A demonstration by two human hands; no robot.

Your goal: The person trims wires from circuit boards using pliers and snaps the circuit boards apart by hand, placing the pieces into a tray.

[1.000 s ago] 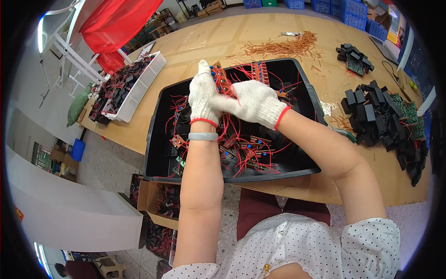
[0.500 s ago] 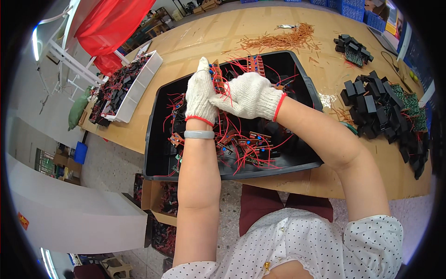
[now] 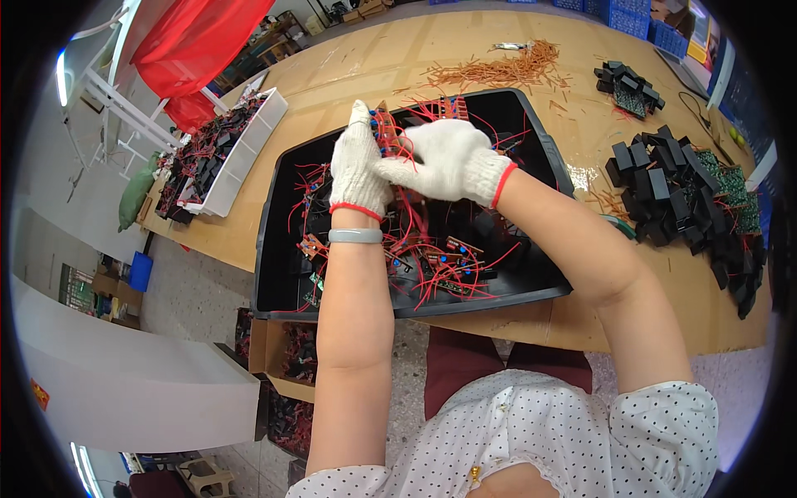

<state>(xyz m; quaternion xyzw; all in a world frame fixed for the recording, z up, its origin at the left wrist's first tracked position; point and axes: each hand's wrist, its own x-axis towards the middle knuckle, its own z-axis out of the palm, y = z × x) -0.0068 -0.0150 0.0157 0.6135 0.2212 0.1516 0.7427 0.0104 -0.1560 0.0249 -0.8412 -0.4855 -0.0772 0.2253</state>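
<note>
Both hands wear white knit gloves and meet over the far half of a black plastic bin [image 3: 270, 249] on a wooden table [image 3: 349, 66]. Between them is a small circuit board [image 3: 387, 133] with red wires, held upright above the bin. Most of the board is hidden behind the gloves, so its full shape cannot be made out.

The left hand [image 3: 357, 166] points away from the body, its fingers closed against the board's left side. The right hand [image 3: 444, 162] reaches across from the right, its fingers pinching the board's right edge; the fingertips themselves are covered.

Both bare forearms rise from the lower edge, the left wearing a pale bracelet [image 3: 355, 236]. The bin holds a tangle of similar boards and red wires [image 3: 432, 261], too jumbled to count. Black housings [image 3: 672, 195] lie piled to the right, cut wire scraps [image 3: 498, 70] beyond the bin, and a white tray [image 3: 241, 158] of parts to the left.
</note>
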